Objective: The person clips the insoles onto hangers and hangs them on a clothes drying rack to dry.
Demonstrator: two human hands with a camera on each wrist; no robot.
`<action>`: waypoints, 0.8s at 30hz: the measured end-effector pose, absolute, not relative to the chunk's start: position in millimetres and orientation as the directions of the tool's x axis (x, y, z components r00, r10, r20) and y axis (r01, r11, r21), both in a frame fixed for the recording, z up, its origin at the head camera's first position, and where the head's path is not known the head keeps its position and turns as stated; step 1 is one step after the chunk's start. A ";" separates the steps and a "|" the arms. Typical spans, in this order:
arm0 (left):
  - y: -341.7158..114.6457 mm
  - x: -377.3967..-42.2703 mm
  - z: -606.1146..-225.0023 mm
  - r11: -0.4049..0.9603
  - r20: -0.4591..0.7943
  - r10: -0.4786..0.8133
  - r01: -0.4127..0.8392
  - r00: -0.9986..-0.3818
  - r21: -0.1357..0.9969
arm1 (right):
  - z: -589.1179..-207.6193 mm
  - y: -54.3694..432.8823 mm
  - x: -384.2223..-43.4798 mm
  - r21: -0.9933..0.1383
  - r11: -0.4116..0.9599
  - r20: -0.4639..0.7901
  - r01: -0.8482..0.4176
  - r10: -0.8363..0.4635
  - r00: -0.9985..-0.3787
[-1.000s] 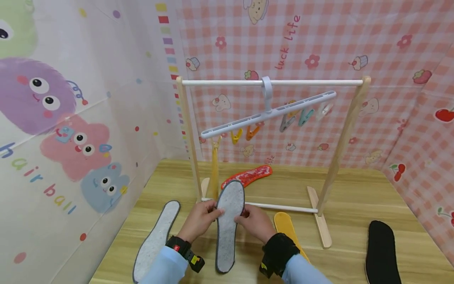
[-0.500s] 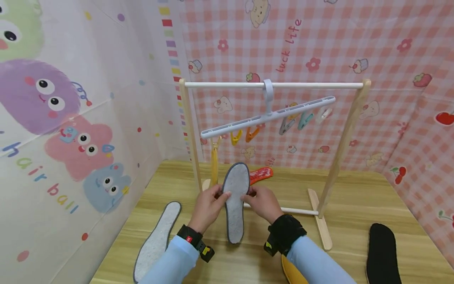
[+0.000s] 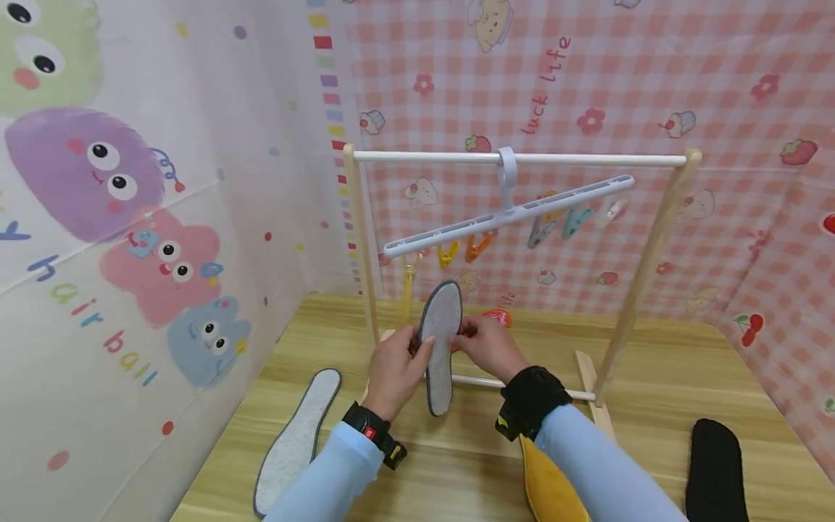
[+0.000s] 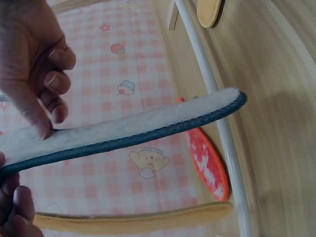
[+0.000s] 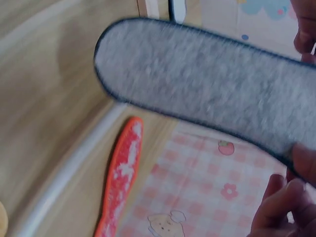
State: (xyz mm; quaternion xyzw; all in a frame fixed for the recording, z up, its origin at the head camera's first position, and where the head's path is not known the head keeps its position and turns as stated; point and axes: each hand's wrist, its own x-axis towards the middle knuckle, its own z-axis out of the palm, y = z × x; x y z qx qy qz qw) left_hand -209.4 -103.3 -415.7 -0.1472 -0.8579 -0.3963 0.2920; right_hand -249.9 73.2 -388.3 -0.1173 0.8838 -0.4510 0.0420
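Observation:
A grey felt insole (image 3: 443,319) with dark blue edging is held upright before the rack, below the hanger (image 3: 457,230). My left hand (image 3: 394,366) pinches its left edge, thumb on the near face. On the opposite edge, my right hand (image 3: 492,348) pinches it with thumb and fingers. The left wrist view shows the insole's pale fleecy side (image 4: 118,126). From the hanger's left end a yellow insole (image 3: 407,293) hangs in a clip. Yellow (image 3: 448,254), orange (image 3: 478,248), grey (image 3: 541,230) and teal (image 3: 576,222) clips dangle along the bar.
The wooden rack (image 3: 642,283) has a white top rail (image 3: 587,159) and a lower rail (image 3: 479,380). A matching grey insole (image 3: 293,446) lies left; a yellow one (image 3: 551,478) lies near my right forearm, a black one (image 3: 715,471) far right. Behind the rack lies a red insole (image 5: 123,173).
Both hands have lifted the grey insole up and toward the rack, and it has turned more edge-on. The head view has shifted slightly left.

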 end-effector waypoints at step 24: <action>-93.5 -226.8 -436.3 0.808 0.830 -0.078 0.452 -0.552 0.377 | -307.9 50.5 -267.7 -0.626 0.740 0.252 -0.245 -0.105 -0.962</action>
